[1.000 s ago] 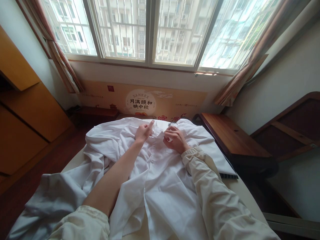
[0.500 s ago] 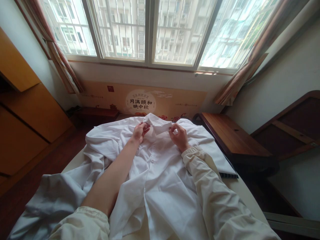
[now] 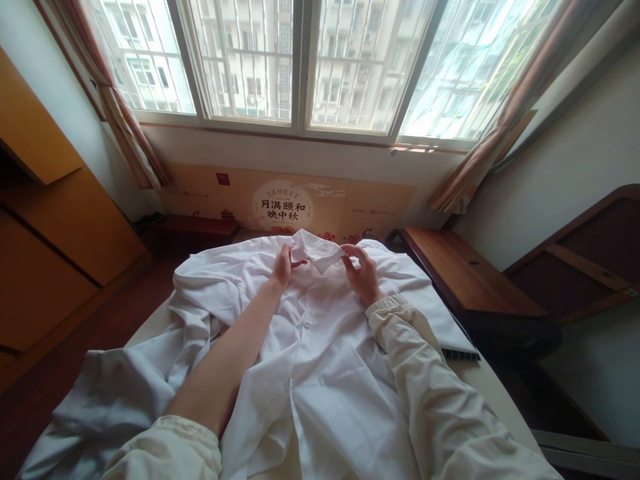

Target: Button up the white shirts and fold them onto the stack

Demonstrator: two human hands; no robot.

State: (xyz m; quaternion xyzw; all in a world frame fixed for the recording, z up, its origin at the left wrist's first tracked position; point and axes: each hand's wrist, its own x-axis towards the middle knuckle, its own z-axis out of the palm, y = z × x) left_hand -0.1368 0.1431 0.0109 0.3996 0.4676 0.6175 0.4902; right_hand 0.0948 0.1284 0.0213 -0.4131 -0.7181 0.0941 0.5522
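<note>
A white button-up shirt (image 3: 345, 360) lies front up, spread over a light-coloured surface, its collar at the far end. The collar (image 3: 323, 257) stands partly raised between my hands. My left hand (image 3: 283, 268) is at the collar's left side, thumb stretched out to the right and apart from the fingers, touching the fabric edge. On the other side, my right hand (image 3: 361, 272) pinches the right end of the collar between thumb and fingertips. A button (image 3: 307, 325) shows on the placket below. The left sleeve in view hangs bunched towards the lower left.
A light surface edge (image 3: 500, 400) shows at right, beside a dark striped item (image 3: 461, 355) under the shirt. A wooden bench (image 3: 465, 267) stands to the right. Orange cabinets (image 3: 65, 247) are at left, and a window (image 3: 245, 60) with curtains is ahead.
My left hand's thumb and fingers have spread apart at the collar's left side. The right hand keeps its pinch, its fingers shifting slightly. The collar lies a little flatter.
</note>
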